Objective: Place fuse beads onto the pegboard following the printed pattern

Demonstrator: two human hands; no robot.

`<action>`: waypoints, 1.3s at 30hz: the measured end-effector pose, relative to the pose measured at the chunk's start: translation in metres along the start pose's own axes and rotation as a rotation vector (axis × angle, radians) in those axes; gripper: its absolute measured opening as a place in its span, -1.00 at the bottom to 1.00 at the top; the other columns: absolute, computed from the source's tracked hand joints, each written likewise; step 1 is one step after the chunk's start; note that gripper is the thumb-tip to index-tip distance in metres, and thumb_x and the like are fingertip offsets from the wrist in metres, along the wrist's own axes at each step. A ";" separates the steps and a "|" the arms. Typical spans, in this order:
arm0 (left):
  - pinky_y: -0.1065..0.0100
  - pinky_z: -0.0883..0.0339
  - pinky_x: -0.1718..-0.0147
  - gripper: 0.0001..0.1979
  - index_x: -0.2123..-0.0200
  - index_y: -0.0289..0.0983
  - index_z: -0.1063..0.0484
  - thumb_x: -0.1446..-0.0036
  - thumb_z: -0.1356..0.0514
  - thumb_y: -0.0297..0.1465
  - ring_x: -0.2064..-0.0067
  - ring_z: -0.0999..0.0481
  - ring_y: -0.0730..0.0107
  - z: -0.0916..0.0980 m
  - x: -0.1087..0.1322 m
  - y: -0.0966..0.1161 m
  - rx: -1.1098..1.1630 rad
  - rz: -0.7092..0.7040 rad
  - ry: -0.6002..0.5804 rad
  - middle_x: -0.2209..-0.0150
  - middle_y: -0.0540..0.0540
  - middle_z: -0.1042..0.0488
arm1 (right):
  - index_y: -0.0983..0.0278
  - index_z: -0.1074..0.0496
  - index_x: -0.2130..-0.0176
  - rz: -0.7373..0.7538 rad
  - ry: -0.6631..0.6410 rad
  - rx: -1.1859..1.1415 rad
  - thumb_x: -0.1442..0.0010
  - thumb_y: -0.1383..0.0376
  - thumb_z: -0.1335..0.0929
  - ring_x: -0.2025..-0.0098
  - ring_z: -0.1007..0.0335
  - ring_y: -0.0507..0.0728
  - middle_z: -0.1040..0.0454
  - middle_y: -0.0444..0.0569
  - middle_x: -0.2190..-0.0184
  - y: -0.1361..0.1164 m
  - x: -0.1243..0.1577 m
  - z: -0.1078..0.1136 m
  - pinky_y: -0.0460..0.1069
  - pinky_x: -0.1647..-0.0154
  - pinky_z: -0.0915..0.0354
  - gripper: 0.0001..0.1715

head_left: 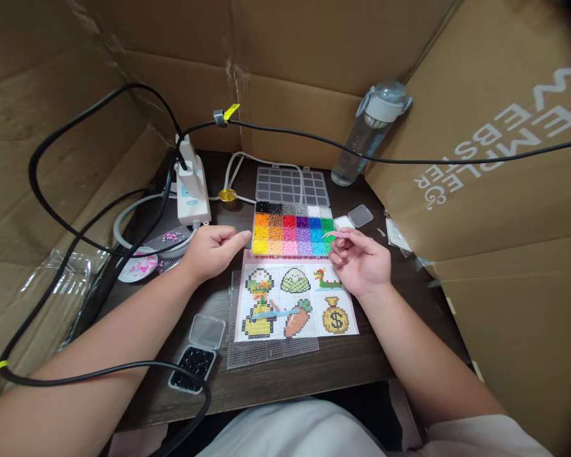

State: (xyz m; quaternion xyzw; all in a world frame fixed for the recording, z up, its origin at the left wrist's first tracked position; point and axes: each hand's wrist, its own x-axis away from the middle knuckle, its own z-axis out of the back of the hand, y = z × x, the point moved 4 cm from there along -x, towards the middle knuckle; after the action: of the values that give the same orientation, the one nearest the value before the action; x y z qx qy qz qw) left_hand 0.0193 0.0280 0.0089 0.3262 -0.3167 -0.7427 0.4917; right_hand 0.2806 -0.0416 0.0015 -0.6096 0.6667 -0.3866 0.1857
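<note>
My left hand (219, 249) is closed in a loose fist beside the left edge of the bead box (292, 230); whether anything is inside it is hidden. Pink tweezers (339, 235) are pinched in my right hand (361, 259), their tips over the blue and green beads at the box's right side. The box has many coloured compartments, and its clear lid (292, 185) lies open behind it. Below the box lies a printed pattern sheet (335, 285) on a clear pegboard (271, 354). Partly made bead shapes rest on the sheet's left half.
A small case of black pieces (193, 367) sits at the front left. A white dish (137, 266) holds pink beads. Behind are a power strip (193, 197), gold cup (228, 198) and bottle (368, 136). A black cable (290, 132) hangs across the view; cardboard walls surround the table.
</note>
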 end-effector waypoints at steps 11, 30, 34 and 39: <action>0.35 0.15 0.57 -0.49 0.70 -0.25 0.08 -0.09 -0.15 -0.22 0.57 0.07 0.56 0.000 -0.001 -0.002 -0.016 -0.003 0.005 0.64 0.08 0.12 | 0.24 -0.50 0.48 0.057 0.035 -0.011 0.10 0.39 -0.39 0.60 -0.14 -0.06 -0.39 -0.17 0.62 -0.013 0.004 0.004 -0.12 0.64 -0.02 -0.91; 0.36 0.16 0.59 -0.50 0.71 -0.25 0.06 -0.09 -0.15 -0.23 0.58 0.08 0.57 -0.001 -0.001 -0.003 -0.005 -0.014 0.005 0.64 0.09 0.12 | 0.27 -0.50 0.52 0.065 -0.006 0.076 0.14 0.41 -0.38 0.61 -0.16 -0.08 -0.41 -0.14 0.64 -0.010 0.006 0.001 -0.15 0.65 -0.07 -0.91; 0.38 0.15 0.58 -0.50 0.71 -0.25 0.05 -0.10 -0.14 -0.23 0.58 0.06 0.58 -0.001 -0.001 -0.003 -0.010 -0.016 -0.001 0.65 0.10 0.11 | 0.25 -0.56 0.41 0.167 -0.040 0.239 0.07 0.37 -0.44 0.58 -0.26 -0.05 -0.49 -0.11 0.57 -0.004 0.007 0.002 -0.11 0.61 -0.21 -0.89; 0.40 0.14 0.58 -0.50 0.70 -0.25 0.08 -0.10 -0.12 -0.21 0.57 0.06 0.58 0.000 -0.001 -0.004 -0.006 -0.010 -0.008 0.64 0.10 0.11 | 0.18 -0.60 0.27 0.378 -0.088 0.536 -0.06 0.27 -0.46 0.52 -0.40 -0.01 -0.59 -0.08 0.35 0.001 0.008 -0.009 -0.03 0.48 -0.39 -0.85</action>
State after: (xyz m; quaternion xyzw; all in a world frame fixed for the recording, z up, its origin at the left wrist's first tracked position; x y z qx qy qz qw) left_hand 0.0174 0.0303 0.0061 0.3236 -0.3148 -0.7473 0.4876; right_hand 0.2721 -0.0465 0.0081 -0.4208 0.6336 -0.4803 0.4368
